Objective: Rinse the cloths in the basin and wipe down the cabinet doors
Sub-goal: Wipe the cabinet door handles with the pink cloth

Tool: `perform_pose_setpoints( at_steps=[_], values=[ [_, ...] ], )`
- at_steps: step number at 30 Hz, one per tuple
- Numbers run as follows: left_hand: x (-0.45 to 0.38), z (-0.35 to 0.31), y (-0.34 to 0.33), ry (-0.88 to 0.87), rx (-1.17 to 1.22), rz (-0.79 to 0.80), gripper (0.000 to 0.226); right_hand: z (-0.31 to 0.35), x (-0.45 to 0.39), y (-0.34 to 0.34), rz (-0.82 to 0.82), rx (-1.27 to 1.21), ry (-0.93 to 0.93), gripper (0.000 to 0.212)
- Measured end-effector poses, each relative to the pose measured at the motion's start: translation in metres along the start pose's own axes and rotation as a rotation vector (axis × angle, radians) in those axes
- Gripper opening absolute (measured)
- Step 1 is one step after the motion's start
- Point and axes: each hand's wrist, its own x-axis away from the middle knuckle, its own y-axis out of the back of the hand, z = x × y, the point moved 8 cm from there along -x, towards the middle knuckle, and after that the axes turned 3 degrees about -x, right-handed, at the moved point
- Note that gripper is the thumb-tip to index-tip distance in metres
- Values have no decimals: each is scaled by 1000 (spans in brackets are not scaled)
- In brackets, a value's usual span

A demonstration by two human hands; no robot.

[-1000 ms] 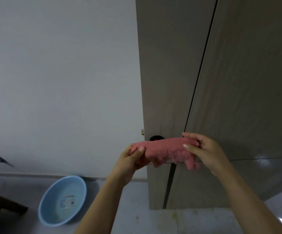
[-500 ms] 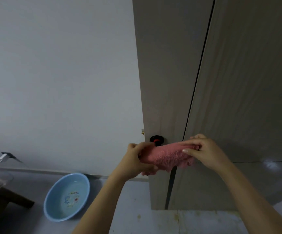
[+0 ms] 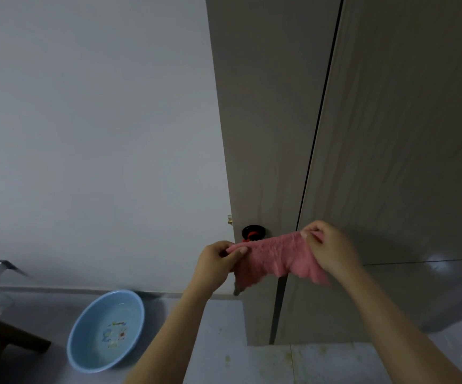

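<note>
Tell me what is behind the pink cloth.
Behind the pink cloth, stretched between left hand and right hand, stand the cabinet doors. A black-and-red knob shows just above its edge; the knob's lower part is covered.

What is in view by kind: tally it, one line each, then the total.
Cloths: 1, pink cloth, pinched by left hand and right hand
Basins: 1, blue basin
Cabinet doors: 2, left door, right door
Knobs: 1, black knob
Total: 5
</note>
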Motion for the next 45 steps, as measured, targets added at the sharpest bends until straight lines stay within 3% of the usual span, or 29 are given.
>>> perform_pose_setpoints(
  at_steps=[4,7,9,12,14,16,20,22,25,27,30,34,37,41,45],
  values=[
    [-13,10,-12,76,-7,-102,18,-2,-4,-5,-232,296,22,12],
    [-14,16,-15,79,33,-141,17,21,14,-25,-335,432,177,14],
    [-13,19,-13,65,83,-151,18,30,25,-50,-276,469,225,26],
    [-13,22,-8,22,151,-181,18,33,28,-84,-125,522,120,55],
    [-17,19,-1,-25,181,-219,22,38,23,-96,-110,584,55,69],
    [-25,14,3,-72,156,-221,37,39,16,-104,-108,646,38,68],
    [-49,-4,-1,-225,91,-36,62,37,3,-99,-14,712,153,72],
    [-59,-10,3,-276,101,3,56,18,-6,-86,27,701,138,71],
    [-68,-10,11,-296,151,35,45,10,2,-65,-265,665,59,67],
    [-71,-7,12,-309,162,64,42,15,12,-84,-360,714,19,59],
    [-79,-4,10,-341,111,105,42,31,14,-111,-296,716,79,58],
    [-80,-4,8,-412,47,138,38,17,6,-84,-121,807,62,95],
    [-78,-5,7,-444,41,136,31,19,7,-74,-225,802,-20,89],
    [-81,-3,6,-462,25,151,30,38,20,-105,-348,705,-11,61],
    [-82,-2,7,-453,39,162,37,32,11,-104,-193,686,-22,75]
  ],
)
